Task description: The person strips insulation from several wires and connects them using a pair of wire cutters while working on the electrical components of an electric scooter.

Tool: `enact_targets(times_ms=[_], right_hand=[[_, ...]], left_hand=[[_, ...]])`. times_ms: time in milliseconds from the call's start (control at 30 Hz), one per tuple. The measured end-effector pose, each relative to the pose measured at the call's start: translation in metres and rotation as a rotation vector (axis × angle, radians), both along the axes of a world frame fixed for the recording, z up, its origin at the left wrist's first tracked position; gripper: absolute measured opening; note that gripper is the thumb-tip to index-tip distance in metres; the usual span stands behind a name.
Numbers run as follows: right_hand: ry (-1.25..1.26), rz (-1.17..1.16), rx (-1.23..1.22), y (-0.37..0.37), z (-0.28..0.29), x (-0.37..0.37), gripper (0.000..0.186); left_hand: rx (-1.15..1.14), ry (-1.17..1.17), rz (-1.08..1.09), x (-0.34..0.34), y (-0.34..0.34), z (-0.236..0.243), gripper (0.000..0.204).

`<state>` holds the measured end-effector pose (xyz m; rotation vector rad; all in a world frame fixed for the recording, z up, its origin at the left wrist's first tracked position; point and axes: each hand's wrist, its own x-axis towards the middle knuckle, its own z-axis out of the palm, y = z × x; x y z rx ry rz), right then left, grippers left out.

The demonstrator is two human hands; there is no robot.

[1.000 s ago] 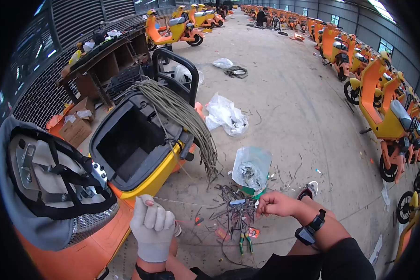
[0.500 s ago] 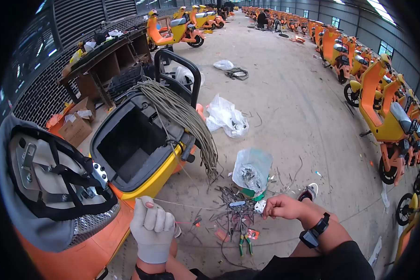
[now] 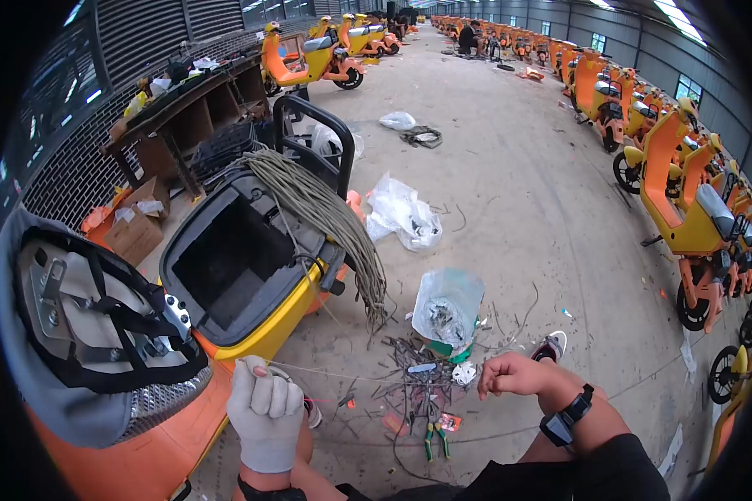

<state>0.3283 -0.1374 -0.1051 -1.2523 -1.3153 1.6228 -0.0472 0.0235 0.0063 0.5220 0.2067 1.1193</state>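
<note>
My left hand (image 3: 263, 413), in a pale glove, is closed around one end of a thin pale strand (image 3: 334, 372). The strand stretches right, over a heap of dark cut scraps (image 3: 409, 359), and fades from sight before my right hand. Bare and wearing a wrist device, my right hand (image 3: 514, 373) is curled with its fingers together above my right knee; whatever it pinches is too small to make out. Below the heap, green-handled pliers (image 3: 433, 438) lie on the floor. A coil of grey-green cord (image 3: 309, 200) hangs over the scooter's open storage box (image 3: 280, 313).
The scooter's seat (image 3: 100, 334) is tipped up at left, above an orange body panel (image 3: 134, 459). A translucent bin (image 3: 468, 292) stands beyond the scraps, with a plastic bag (image 3: 401, 213) farther off. Scooters (image 3: 689, 192) line the right side; a cluttered bench (image 3: 192, 108) stands back left.
Both hands have moved slightly, the left one a little left and the right one a little right. The left hand keeps its hold on the strand.
</note>
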Motion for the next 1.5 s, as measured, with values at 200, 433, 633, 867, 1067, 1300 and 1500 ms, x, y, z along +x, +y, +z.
enact_targets(times_ms=[200, 433, 633, 867, 1067, 1300, 1500], right_hand=[[-0.020, 0.023, -0.009, -0.009, -0.003, 0.011, 0.012], [0.014, 0.033, -0.014, -0.027, -0.011, 0.023, 0.014], [0.033, 0.008, -0.032, -0.040, -0.020, 0.031, 0.014], [-0.017, -0.099, -0.084, -0.055, -0.025, 0.056, 0.015], [-0.128, -0.149, -0.114, -0.052, -0.020, 0.064, 0.014], [-0.111, -0.170, -0.107, -0.058, -0.026, 0.076, 0.014], [-0.119, -0.212, -0.119, -0.060, -0.033, 0.082, 0.013]], left_hand=[[0.039, 0.021, -0.012, -0.002, -0.002, -0.003, 0.042], [-0.008, 0.023, -0.021, 0.001, -0.007, -0.004, 0.042], [0.008, 0.009, -0.029, -0.005, -0.005, -0.006, 0.043], [0.099, 0.014, 0.018, -0.016, 0.002, -0.010, 0.042], [0.143, 0.054, -0.014, -0.014, 0.001, -0.013, 0.041], [0.108, 0.042, -0.003, -0.015, 0.001, -0.011, 0.040], [0.137, -0.009, 0.012, -0.018, 0.003, -0.009, 0.040]])
